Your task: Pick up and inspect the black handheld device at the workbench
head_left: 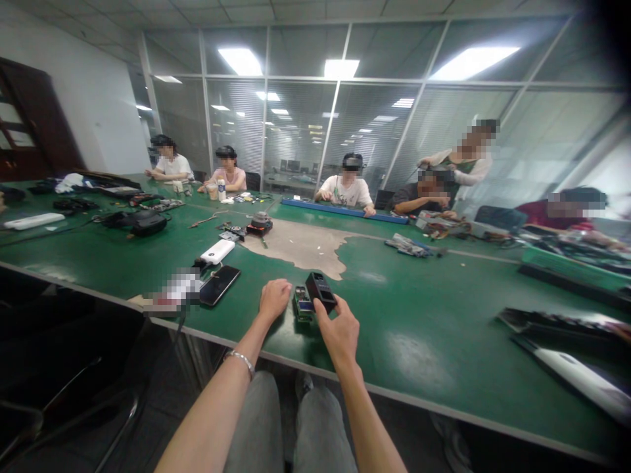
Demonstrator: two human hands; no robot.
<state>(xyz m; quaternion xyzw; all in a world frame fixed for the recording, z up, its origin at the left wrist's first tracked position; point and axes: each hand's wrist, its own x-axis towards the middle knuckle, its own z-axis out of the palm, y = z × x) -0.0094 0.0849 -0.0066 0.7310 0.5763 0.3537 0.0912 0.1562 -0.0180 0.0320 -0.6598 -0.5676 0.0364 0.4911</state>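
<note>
My right hand (342, 328) grips a black plastic housing (320, 289), boxy with rectangular openings, tilted just above the table. Beside and partly behind it is a small green circuit board (302, 295) with components on it; whether the two touch I cannot tell. To the left of the board, my left hand (275, 299) rests near the table top with its fingers curled in. Whatever those fingers may hold is hidden.
Left of my hands lie a black phone (220, 285) and a white power bank (217, 251). Farther off are a red and black part (259, 225) and grey gloves (408, 246). A green basket (572, 266) stands right. Several people sit across the green table (424, 328).
</note>
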